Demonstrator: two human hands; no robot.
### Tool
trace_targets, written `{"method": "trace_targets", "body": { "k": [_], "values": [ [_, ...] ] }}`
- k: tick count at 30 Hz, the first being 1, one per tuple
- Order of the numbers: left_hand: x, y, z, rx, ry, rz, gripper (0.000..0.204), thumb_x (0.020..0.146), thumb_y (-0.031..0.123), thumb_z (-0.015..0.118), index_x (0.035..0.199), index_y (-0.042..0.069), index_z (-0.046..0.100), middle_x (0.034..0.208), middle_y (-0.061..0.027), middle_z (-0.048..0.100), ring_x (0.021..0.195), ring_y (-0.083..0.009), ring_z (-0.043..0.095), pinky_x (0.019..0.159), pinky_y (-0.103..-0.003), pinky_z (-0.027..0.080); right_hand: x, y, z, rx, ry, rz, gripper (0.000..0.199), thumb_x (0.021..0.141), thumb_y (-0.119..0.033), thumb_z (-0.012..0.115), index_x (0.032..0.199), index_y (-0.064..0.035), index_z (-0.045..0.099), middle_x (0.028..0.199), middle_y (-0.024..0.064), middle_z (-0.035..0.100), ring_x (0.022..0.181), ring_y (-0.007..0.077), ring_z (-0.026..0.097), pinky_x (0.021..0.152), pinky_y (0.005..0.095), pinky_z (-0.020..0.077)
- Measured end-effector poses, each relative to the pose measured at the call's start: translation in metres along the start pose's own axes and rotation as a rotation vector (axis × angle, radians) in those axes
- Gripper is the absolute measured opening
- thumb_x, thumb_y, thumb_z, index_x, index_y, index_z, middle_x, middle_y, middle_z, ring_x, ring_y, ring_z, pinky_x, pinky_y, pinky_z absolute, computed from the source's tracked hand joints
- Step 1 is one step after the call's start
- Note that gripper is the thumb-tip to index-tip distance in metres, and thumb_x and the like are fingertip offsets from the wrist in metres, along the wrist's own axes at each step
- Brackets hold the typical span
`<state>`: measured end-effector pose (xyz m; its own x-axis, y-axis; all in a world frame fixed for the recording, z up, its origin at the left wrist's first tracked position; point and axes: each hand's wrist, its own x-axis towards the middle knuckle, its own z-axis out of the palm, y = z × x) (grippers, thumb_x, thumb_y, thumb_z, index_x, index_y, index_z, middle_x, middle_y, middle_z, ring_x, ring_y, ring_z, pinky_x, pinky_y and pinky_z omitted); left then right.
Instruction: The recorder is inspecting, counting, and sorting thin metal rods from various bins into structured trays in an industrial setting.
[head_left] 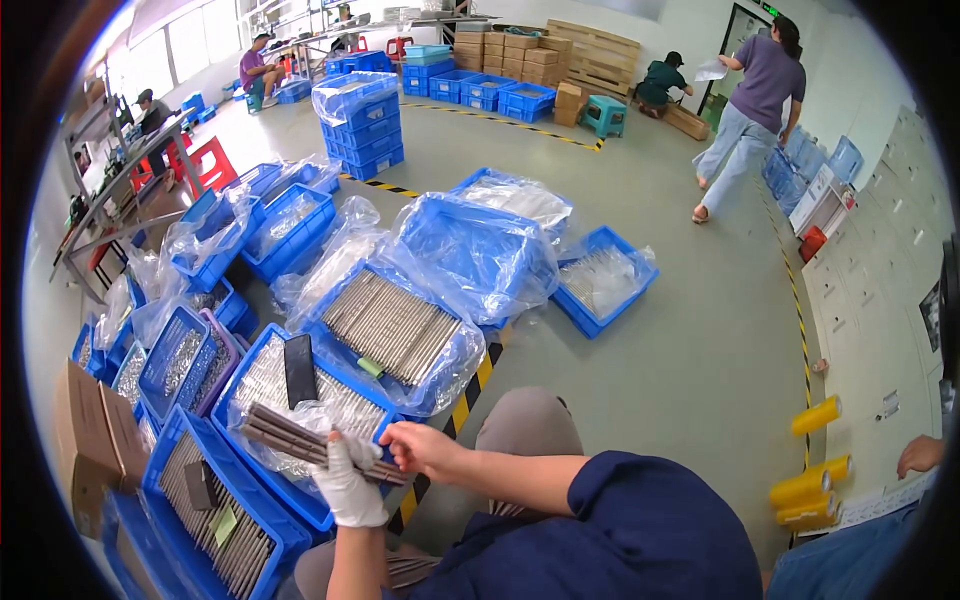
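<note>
My left hand (350, 487), in a white glove, grips a bundle of long thin dark metal strips (285, 432) that points up and to the left. My right hand (420, 447) is bare and pinches the near end of the same bundle, right beside the glove. Both hands hover over a blue plastic crate (300, 500) lined with clear plastic and filled with similar strips. A black flat phone-like slab (299, 368) lies on the strips in that crate. My knee (525, 420) shows just right of the hands.
Several blue crates of metal strips (392, 325) and small parts (180, 360) crowd the floor, with a cardboard box (90, 440) at left. Yellow rolls (815, 415) lie at right, beside another person's hand (920, 455). A person (750, 110) walks at the back; others sit far off.
</note>
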<state>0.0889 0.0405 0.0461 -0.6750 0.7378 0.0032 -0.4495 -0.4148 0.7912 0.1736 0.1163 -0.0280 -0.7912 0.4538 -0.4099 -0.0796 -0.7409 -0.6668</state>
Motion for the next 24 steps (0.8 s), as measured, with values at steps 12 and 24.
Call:
{"method": "trace_targets", "body": {
  "k": [12,24],
  "values": [
    [0.019,0.071,-0.074,0.273,0.097,-0.286,0.017,0.085,0.022,0.05,0.097,0.01,0.046,0.056,0.0036,0.036,0.043,-0.0062,0.031,0.041,-0.023,0.029,-0.076,-0.105,-0.115,-1.113,0.594,-0.563,0.021,0.078,-0.022,0.051,0.079,-0.0013,0.056,0.071,0.013,0.058,0.067,0.0252,0.056,0.06,0.0339,0.0424],
    [-0.024,0.283,-0.175,1.146,0.617,0.258,0.02,0.079,0.023,0.056,0.09,0.008,0.051,0.061,0.0019,0.047,0.047,-0.0059,0.042,0.042,-0.022,0.035,-0.067,-0.092,-0.118,-1.419,0.531,-0.594,0.015,0.08,-0.013,0.051,0.078,0.0019,0.054,0.071,0.0089,0.055,0.065,0.0166,0.05,0.063,0.0272,0.0412]
  ]
}}
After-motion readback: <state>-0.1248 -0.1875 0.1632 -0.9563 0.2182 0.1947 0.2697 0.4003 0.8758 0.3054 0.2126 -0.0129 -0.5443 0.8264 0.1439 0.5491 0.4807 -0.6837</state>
